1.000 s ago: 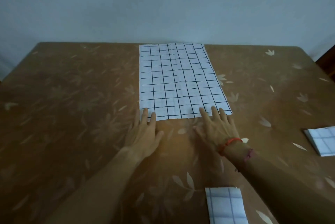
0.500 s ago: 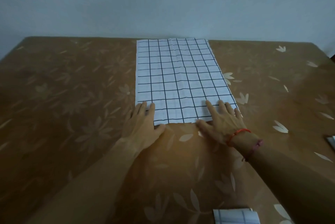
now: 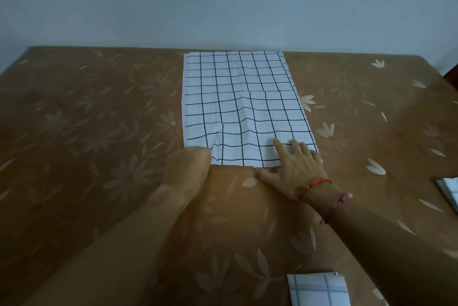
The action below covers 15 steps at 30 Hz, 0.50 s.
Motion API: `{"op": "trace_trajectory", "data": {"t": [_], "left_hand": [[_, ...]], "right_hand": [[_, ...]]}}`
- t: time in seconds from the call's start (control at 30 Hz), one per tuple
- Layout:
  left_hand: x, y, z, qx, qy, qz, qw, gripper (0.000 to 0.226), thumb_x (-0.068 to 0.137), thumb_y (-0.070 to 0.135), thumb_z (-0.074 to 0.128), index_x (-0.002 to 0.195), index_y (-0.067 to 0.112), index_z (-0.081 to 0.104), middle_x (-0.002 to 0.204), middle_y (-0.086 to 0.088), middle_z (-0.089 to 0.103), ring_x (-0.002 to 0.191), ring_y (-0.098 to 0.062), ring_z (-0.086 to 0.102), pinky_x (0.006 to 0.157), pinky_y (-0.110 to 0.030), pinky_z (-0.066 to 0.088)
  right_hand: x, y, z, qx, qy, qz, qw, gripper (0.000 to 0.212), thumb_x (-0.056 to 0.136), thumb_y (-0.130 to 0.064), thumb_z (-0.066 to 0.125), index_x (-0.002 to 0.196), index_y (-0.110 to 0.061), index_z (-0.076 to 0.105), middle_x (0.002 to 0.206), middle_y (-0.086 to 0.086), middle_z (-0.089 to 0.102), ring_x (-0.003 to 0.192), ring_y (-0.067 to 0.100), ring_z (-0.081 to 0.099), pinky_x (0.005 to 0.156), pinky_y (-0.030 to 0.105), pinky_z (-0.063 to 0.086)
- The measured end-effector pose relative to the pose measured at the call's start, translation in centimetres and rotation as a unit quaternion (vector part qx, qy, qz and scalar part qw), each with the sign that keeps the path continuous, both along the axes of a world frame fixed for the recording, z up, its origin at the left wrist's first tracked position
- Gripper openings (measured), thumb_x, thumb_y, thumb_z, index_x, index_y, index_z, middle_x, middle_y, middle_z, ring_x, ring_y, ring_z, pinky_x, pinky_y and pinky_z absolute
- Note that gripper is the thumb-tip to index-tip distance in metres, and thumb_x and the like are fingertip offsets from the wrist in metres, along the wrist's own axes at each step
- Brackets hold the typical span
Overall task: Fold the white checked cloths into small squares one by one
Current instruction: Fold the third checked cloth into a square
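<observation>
Half a second ago the left hand (image 3: 188, 169) lay flat with straight fingers on the near-left corner of the checked cloth (image 3: 243, 97). Now it is bunched up at that corner and smeared by motion, and the cloth beside it has risen into a small ripple, the grid lines bending there. The right hand (image 3: 297, 166) has kept its place on the near-right corner.

The cloth is one long white rectangle with dark grid lines. Its far end lies at the far edge of the table (image 3: 86, 132) and its near end reaches about the table's middle. It lies flat except for soft creases down its centre and the ripple at the near-left corner.

The right hand's fingers (image 3: 280, 147) are straight and spread, pressing flat on the cloth, while the thumb lies on the table just along the cloth's near edge. It grasps nothing. The left hand's fingers look bent at the corner, but the blur hides them — I cannot tell whether they pinch the cloth or only touch it.

A red cord (image 3: 314, 184) circles the right wrist. A folded checked cloth (image 3: 319, 289) sits at the table's near edge, under the right forearm's line, and another folded cloth (image 3: 449, 189) shows at the right edge — both well apart from the spread one.
</observation>
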<state>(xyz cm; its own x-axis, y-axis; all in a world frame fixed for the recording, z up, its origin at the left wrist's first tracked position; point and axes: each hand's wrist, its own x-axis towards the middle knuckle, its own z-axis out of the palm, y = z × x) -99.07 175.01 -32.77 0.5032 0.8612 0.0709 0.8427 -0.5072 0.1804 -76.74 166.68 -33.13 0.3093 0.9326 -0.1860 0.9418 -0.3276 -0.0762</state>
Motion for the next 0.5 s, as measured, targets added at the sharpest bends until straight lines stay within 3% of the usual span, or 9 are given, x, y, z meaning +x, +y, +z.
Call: {"op": "trace_trajectory", "data": {"t": [0.13,0.23,0.33,0.43,0.5], "left_hand": [[-1.0,-0.4,1.1,0.028,-0.027,0.003,0.999,0.019,0.1,0.024,0.042,0.094,0.013,0.057,0.076,0.0,0.062,0.062,-0.022,0.054,0.055,-0.034,0.046],[-2.3,-0.8,2.4,0.04,-0.027,0.014,0.999,0.019,0.101,0.027,0.038,0.092,0.016,0.051,0.075,0.002,0.062,0.062,-0.021,0.048,0.057,-0.034,0.044],[-3.9,-1.2,3.2,0.061,-0.029,0.024,0.997,0.018,0.1,0.027,0.038,0.088,0.017,0.048,0.075,0.002,0.06,0.066,-0.023,0.05,0.052,-0.032,0.028],[-6.1,-1.3,3.7,0.024,-0.08,0.032,0.996,0.017,0.101,0.023,0.04,0.085,0.015,0.043,0.073,0.001,0.053,0.064,-0.023,0.047,0.055,-0.035,0.034],[-7.8,-1.9,4.4,0.004,-0.114,0.032,0.993,0.017,0.101,0.022,0.04,0.087,0.014,0.045,0.075,0.001,0.053,0.065,-0.024,0.052,0.056,-0.04,0.043]], "right_hand": [[-1.7,-0.2,0.3,-0.002,-0.003,-0.004,1.0,0.1,0.066,-0.088,0.037,0.147,-0.032,0.016,0.152,0.016,0.021,0.142,0.034,0.016,0.113,0.051,0.019],[-2.4,-0.2,-0.1,0.018,-0.029,0.007,0.999,0.082,0.079,-0.072,0.042,0.146,-0.03,0.019,0.151,0.017,0.021,0.142,0.033,0.016,0.115,0.052,0.021],[-3.3,-0.5,0.9,0.026,-0.035,0.016,0.999,0.067,0.087,-0.054,0.046,0.144,-0.025,0.026,0.148,0.017,0.028,0.141,0.033,0.023,0.113,0.051,0.024],[-3.3,-1.2,2.2,-0.004,-0.015,-0.007,1.0,0.066,0.082,-0.054,0.034,0.14,-0.023,0.039,0.137,0.01,0.042,0.134,0.031,0.033,0.109,0.048,0.03],[-3.7,-2.2,4.1,-0.008,-0.013,-0.02,1.0,0.054,0.087,-0.047,0.039,0.135,-0.024,0.046,0.127,0.006,0.047,0.128,0.03,0.04,0.104,0.046,0.038]]}}
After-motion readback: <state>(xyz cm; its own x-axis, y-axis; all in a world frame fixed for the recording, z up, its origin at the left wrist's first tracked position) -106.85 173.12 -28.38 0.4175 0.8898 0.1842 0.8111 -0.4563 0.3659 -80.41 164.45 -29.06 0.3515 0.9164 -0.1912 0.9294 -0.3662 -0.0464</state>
